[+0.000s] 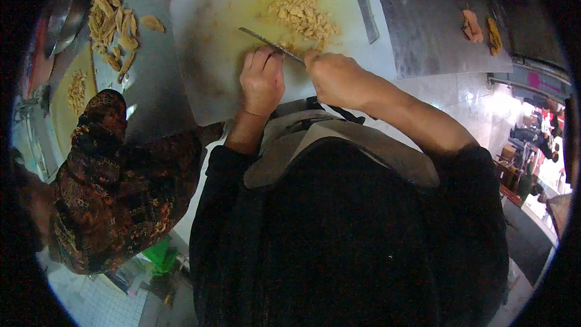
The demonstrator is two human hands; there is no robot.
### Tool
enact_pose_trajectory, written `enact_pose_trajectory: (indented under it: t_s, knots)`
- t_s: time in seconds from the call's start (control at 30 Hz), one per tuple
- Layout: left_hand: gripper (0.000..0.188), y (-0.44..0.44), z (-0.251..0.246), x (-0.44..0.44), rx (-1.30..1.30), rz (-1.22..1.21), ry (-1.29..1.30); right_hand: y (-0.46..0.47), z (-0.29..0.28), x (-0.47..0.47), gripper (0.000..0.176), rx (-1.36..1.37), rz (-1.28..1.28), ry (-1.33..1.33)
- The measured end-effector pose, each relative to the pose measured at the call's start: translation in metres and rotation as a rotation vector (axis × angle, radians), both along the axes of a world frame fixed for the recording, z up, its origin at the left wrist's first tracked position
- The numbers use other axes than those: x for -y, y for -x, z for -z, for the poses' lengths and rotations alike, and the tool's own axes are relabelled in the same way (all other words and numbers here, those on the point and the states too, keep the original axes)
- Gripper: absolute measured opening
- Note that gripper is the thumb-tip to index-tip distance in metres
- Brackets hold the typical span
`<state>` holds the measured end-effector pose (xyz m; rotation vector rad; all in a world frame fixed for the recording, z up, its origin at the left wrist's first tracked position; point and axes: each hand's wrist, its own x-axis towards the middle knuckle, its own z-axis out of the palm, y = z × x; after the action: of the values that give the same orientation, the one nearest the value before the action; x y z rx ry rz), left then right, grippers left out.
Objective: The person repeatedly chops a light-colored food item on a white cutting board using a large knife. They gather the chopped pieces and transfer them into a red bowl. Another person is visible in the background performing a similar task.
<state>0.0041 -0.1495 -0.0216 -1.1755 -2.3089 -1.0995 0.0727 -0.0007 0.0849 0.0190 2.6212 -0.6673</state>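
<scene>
My right hand (338, 77) grips the handle end of a knife (258, 35), whose blade is seen almost edge-on. The blade points up and left across a white plastic cutting board (195, 22). Close against its near side is my left hand (262, 77), fingers curled down onto the board; whatever may lie under the fingertips is hidden. Just beyond the blade lies a heap of chopped pale-yellow food pieces (304, 13), with smaller bits by the knife. Yellowish stains mark the board's surface.
Left of the board, long yellowish food pieces (111, 22) lie on the metal table (150, 63). A person in a patterned sleeve (104, 118) stands close at left by another board (63, 95) with chopped bits. At right lie a pink cloth (472, 26) and a yellow item (494, 36).
</scene>
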Motion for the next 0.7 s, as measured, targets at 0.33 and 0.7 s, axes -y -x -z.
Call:
enact_pose_trajectory:
  t_s: [0.33,0.7]
  knots:
    - [0.013,0.001,-0.003,0.003,0.058,0.004,0.039,0.037,0.040,0.010,0.013,-0.335,0.010,0.077]
    - [0.013,0.001,-0.004,0.002,0.063,-0.005,-0.062,0.003,0.004,0.002,0.018,-0.136,0.018,0.042]
